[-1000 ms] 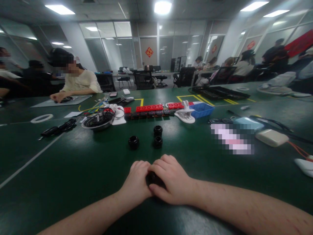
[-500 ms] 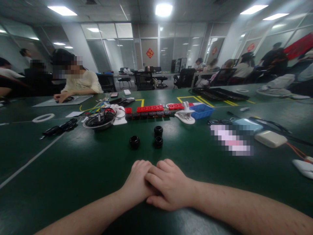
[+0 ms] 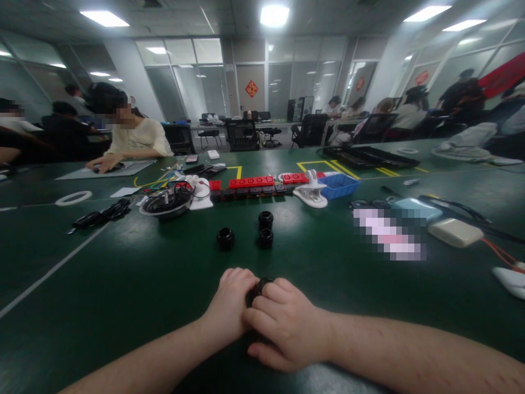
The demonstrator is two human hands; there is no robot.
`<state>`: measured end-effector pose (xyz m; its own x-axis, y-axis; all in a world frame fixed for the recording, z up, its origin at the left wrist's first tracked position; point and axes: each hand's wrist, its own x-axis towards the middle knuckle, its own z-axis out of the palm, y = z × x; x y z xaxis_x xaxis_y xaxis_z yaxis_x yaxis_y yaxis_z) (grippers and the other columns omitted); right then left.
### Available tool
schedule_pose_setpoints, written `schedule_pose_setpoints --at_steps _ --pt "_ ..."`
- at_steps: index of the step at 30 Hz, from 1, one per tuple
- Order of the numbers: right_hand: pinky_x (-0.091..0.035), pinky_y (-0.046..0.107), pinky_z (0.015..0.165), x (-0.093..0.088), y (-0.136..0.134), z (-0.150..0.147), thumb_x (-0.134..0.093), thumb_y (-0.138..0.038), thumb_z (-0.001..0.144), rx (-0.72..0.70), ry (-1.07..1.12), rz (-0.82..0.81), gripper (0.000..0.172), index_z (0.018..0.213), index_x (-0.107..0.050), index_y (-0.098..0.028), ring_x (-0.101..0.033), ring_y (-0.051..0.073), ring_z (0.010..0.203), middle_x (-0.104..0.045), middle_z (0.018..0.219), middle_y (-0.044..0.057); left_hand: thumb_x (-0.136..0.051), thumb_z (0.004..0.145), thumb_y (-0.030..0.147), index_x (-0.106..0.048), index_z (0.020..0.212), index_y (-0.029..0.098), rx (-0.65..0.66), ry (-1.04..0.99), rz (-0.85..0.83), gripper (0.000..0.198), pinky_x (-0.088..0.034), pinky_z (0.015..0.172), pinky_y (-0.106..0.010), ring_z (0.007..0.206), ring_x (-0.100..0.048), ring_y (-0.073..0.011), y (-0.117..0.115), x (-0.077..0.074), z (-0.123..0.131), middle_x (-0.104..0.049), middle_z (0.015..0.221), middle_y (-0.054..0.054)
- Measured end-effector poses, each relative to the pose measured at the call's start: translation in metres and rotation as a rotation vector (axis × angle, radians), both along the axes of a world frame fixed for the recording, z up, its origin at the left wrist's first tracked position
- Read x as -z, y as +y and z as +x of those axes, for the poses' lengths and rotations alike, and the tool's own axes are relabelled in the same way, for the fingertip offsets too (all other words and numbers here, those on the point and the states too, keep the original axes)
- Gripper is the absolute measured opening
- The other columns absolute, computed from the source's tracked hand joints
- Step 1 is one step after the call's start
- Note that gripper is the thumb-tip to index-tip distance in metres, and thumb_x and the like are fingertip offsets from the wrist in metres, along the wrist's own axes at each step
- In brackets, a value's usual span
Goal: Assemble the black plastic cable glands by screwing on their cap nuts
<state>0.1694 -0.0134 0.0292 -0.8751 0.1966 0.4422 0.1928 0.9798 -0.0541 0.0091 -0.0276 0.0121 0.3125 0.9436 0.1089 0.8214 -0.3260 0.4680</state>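
Note:
My left hand and my right hand are pressed together low at the centre of the green table. Between their curled fingers sits a small black round fitting, of which only the ribbed top shows. Both hands are closed around it. Three more black round fittings stand on the table farther out: one to the left, and two, the nearer and the farther, in a line beyond my fingers.
Beyond the fittings lie a dish of cables, red terminal blocks, a white clamp and a blue tray. A white box and cables lie at the right. A person works at the far left; others sit behind.
My right hand has slid slightly towards me and its fingers have shifted, so the black fitting's top now shows between the two hands; half a second ago it was covered.

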Motion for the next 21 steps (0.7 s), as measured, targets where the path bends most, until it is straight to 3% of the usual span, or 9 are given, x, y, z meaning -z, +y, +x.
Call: schedule_pose_setpoints --at_steps 14,21 --pt "-0.024 0.031 0.055 -0.002 0.0 0.003 -0.039 -0.028 0.081 0.112 0.126 0.051 0.021 0.072 -0.054 -0.015 -0.037 0.017 0.061 -0.052 0.061 0.002 -0.05 0.069 0.021 -0.053 0.07 0.019 -0.067 0.044 0.034 0.004 -0.035 0.077 -0.036 0.077 -0.047 -0.0186 0.0 -0.005 0.0 -0.053 0.077 0.0" --pt "-0.024 0.032 0.057 -0.002 0.008 0.005 -0.037 -0.033 0.083 0.196 0.087 -0.018 0.029 0.09 -0.056 -0.012 -0.038 0.018 0.063 -0.056 0.065 0.005 -0.056 0.065 0.024 -0.052 0.07 0.018 -0.067 0.048 0.062 0.009 -0.036 0.075 -0.037 0.075 -0.047 -0.0197 0.001 -0.002 -0.001 -0.052 0.076 -0.001"
